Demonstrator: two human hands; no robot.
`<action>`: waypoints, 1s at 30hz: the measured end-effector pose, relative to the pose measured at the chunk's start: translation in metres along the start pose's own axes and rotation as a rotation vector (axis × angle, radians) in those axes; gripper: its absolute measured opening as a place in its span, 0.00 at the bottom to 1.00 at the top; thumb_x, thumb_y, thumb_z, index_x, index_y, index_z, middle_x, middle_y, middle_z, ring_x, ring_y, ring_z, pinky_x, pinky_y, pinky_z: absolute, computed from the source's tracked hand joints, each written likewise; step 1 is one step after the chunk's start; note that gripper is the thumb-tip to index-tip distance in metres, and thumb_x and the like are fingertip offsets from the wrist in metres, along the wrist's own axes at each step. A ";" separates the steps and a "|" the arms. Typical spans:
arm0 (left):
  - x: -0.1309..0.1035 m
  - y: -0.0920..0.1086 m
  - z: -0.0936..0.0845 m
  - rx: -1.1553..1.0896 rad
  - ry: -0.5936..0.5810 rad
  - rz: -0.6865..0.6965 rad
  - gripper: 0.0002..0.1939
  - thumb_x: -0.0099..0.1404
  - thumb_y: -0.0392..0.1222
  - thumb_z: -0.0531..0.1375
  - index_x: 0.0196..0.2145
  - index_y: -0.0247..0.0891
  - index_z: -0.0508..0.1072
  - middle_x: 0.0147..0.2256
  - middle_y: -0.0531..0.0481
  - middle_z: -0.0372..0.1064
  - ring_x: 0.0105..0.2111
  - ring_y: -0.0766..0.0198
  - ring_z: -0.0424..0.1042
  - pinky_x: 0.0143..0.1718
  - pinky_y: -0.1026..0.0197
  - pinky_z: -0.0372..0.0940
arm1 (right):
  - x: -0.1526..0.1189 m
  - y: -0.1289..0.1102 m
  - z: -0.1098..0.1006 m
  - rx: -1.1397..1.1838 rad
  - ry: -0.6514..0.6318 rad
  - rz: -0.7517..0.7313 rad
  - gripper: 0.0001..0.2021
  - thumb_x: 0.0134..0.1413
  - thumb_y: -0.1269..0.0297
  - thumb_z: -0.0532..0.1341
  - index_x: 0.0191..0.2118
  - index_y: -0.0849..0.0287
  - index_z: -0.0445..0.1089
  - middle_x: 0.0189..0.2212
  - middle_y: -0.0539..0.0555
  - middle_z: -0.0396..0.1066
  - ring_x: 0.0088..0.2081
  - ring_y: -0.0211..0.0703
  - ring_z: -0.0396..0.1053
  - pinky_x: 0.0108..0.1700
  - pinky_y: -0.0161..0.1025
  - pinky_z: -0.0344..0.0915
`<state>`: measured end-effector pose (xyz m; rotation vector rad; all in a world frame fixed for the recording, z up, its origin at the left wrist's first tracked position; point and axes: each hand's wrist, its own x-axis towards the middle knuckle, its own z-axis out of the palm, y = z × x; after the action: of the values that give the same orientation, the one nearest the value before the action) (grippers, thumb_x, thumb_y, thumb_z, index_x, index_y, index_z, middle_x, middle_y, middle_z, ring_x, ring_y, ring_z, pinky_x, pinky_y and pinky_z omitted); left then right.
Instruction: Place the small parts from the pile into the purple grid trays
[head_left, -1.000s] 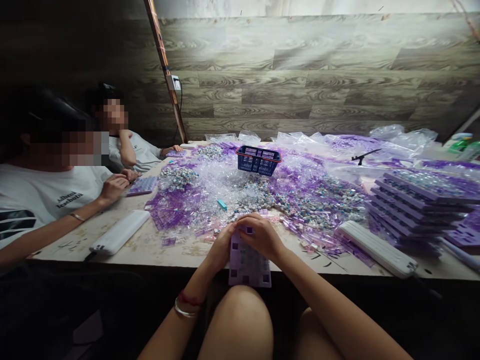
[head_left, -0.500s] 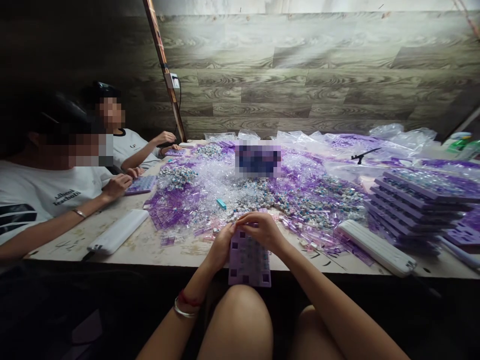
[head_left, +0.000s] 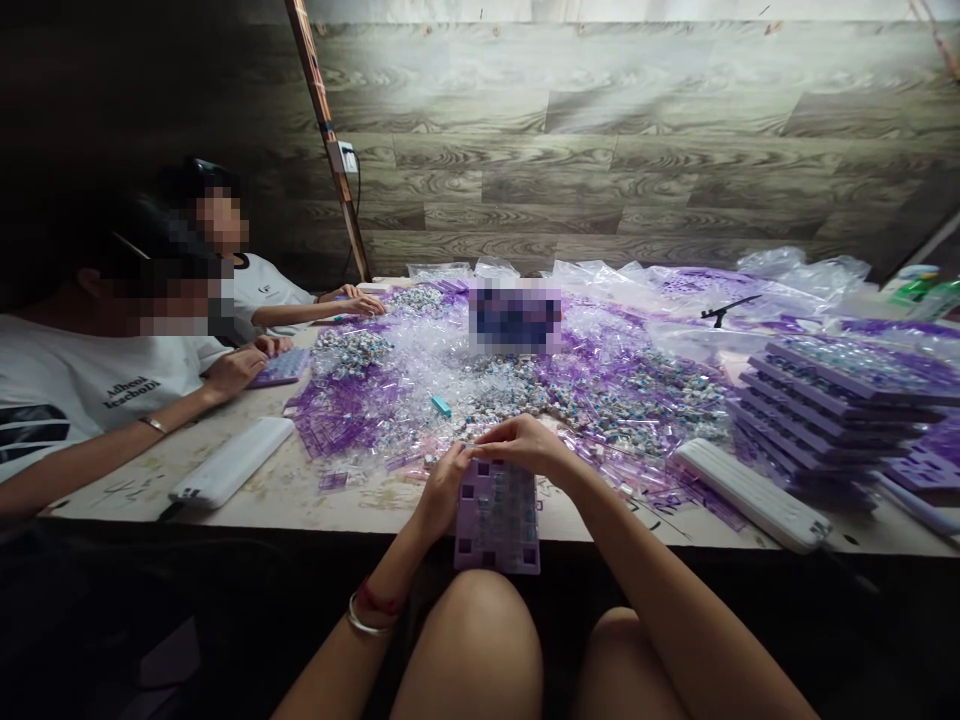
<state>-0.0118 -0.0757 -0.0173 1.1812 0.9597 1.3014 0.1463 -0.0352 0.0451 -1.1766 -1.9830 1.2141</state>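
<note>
A purple panel [head_left: 471, 510] with square holes juts over the table's near edge above my knees. Its middle carries rows of small clear and bluish parts. My left hand [head_left: 442, 492] is at the panel's upper left edge, its fingers pinched together at the corner. From the right, my right hand [head_left: 525, 445] arches over the panel's far end. Its thumb and fingertips come together right beside the left fingertips. Whatever small thing is between the fingertips is too hidden to make out.
Small white-and-blue parts [head_left: 517, 385] and purple clear pieces [head_left: 341, 405] cover the table's middle. White power strips lie left [head_left: 232, 460] and right [head_left: 750, 492]. Stacked purple panels [head_left: 832, 420] stand right. Two co-workers sit left, one with hands on a panel [head_left: 285, 366].
My right hand has shifted slightly at the panel's far end, while the left stays at its corner. The farther co-worker's raised hand has come down to the parts on the table.
</note>
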 end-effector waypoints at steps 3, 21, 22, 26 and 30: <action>0.001 -0.002 -0.001 -0.001 -0.009 0.020 0.16 0.62 0.52 0.58 0.36 0.35 0.72 0.31 0.50 0.71 0.30 0.61 0.67 0.32 0.62 0.60 | 0.001 -0.001 0.000 0.027 -0.029 0.008 0.15 0.44 0.54 0.65 0.33 0.62 0.79 0.22 0.49 0.73 0.23 0.35 0.63 0.26 0.31 0.55; 0.000 -0.003 -0.003 0.329 -0.083 0.071 0.23 0.67 0.59 0.49 0.38 0.34 0.67 0.34 0.48 0.68 0.34 0.60 0.66 0.36 0.59 0.60 | -0.001 0.008 0.004 -0.049 0.009 -0.029 0.17 0.47 0.51 0.63 0.29 0.62 0.78 0.21 0.50 0.71 0.23 0.35 0.60 0.24 0.33 0.51; 0.001 -0.003 -0.002 0.326 -0.086 0.068 0.22 0.68 0.58 0.48 0.38 0.34 0.67 0.33 0.48 0.68 0.33 0.60 0.66 0.35 0.59 0.60 | -0.001 0.009 0.004 -0.048 0.013 -0.034 0.17 0.47 0.51 0.62 0.29 0.62 0.78 0.21 0.50 0.70 0.23 0.35 0.59 0.24 0.33 0.50; 0.001 -0.004 -0.002 0.319 -0.061 0.072 0.20 0.69 0.55 0.48 0.38 0.35 0.68 0.32 0.50 0.68 0.31 0.62 0.65 0.33 0.60 0.60 | -0.002 0.007 0.005 -0.030 0.034 -0.004 0.18 0.46 0.49 0.63 0.29 0.62 0.78 0.22 0.51 0.71 0.24 0.35 0.60 0.25 0.33 0.51; -0.001 -0.002 -0.001 0.354 -0.001 0.108 0.20 0.69 0.54 0.46 0.39 0.34 0.68 0.33 0.48 0.69 0.32 0.61 0.66 0.34 0.60 0.60 | 0.001 0.001 0.007 -0.049 0.020 0.035 0.17 0.46 0.52 0.63 0.30 0.63 0.78 0.22 0.51 0.72 0.24 0.36 0.62 0.25 0.33 0.52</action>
<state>-0.0127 -0.0763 -0.0199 1.5213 1.1721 1.2465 0.1406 -0.0369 0.0404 -1.2474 -1.9957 1.1724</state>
